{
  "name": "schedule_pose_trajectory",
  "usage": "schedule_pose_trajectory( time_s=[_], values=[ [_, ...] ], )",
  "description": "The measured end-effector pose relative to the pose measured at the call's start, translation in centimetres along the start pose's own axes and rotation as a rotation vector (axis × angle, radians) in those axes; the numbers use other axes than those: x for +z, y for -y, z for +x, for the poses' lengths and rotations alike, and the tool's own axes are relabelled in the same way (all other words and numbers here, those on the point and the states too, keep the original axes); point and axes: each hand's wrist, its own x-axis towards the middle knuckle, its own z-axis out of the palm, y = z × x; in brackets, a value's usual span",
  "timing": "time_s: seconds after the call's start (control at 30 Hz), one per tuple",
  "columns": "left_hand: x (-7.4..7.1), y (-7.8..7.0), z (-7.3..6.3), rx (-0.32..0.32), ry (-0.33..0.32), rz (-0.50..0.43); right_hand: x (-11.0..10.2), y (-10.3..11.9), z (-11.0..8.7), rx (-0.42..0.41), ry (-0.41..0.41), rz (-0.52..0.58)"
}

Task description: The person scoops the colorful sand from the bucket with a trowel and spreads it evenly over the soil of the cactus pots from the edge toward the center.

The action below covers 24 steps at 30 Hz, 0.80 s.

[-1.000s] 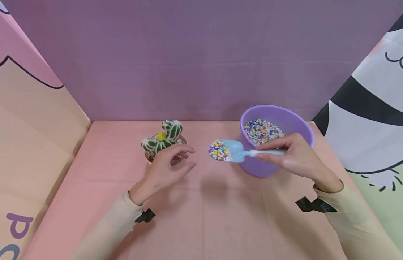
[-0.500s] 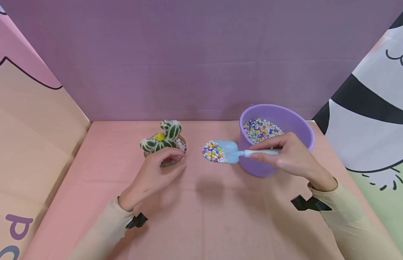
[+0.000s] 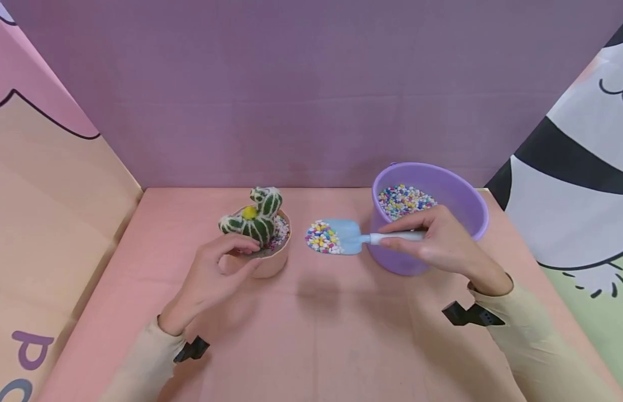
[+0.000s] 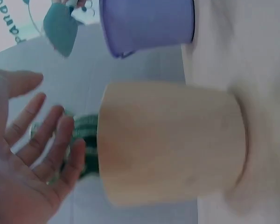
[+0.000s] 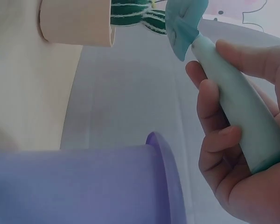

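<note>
My right hand (image 3: 444,243) grips the white handle of a light blue scoop (image 3: 347,234), held level in the air between pot and bucket. Small multicoloured pebbles (image 3: 322,237) fill the front of its blade. In the right wrist view, fingers and thumb wrap the scoop's handle (image 5: 242,102). At the left, a felt cactus (image 3: 256,226) with a yellow flower stands in a peach pot (image 3: 273,265) partly filled with similar pebbles. My left hand (image 3: 213,276) hovers at the pot's near-left side, fingers loosely bent. The left wrist view shows it apart from the pot (image 4: 168,144), holding nothing.
A purple bucket (image 3: 396,259) holding many coloured pebbles (image 3: 404,201) stands at the right, partly behind my right hand. A purple wall (image 3: 311,95) rises behind the pink tabletop (image 3: 341,346). Printed panels flank both sides.
The right hand and the loaded scoop have shifted a little left toward the pot. My left hand has drawn back left and down, uncovering more of the pot and its pebbles.
</note>
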Motion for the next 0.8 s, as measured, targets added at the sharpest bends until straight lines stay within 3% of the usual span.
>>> schedule_pose_trajectory(
  time_s=[0.1, 0.23, 0.37, 0.43, 0.53, 0.67, 0.8],
  values=[
    [-1.6, 0.8, -0.6, 0.061, -0.039, 0.011, 0.2, 0.1, 0.2, -0.004, 0.009, -0.004],
    [-3.7, 2.1, -1.0, 0.105, -0.139, 0.017, 0.4, 0.2, 0.4, 0.021, 0.011, -0.022],
    [-4.8, 3.6, -1.1, 0.073, -0.235, 0.009, 0.8, 0.5, 0.5, 0.045, 0.001, -0.029],
    [-5.0, 4.4, -1.2, 0.038, -0.251, 0.024, 1.1, 0.7, 0.7, 0.050, 0.000, -0.023],
    [-5.0, 5.5, -1.4, -0.027, -0.220, 0.076, 1.6, 1.0, 1.0, 0.058, 0.006, -0.012],
    [-4.8, 6.6, -1.4, -0.122, -0.105, 0.145, 2.3, 1.3, 1.4, 0.063, 0.017, -0.024],
    [-4.4, 7.2, -0.9, -0.144, 0.000, 0.188, 2.9, 1.3, 2.0, 0.017, 0.020, -0.067]
  ],
)
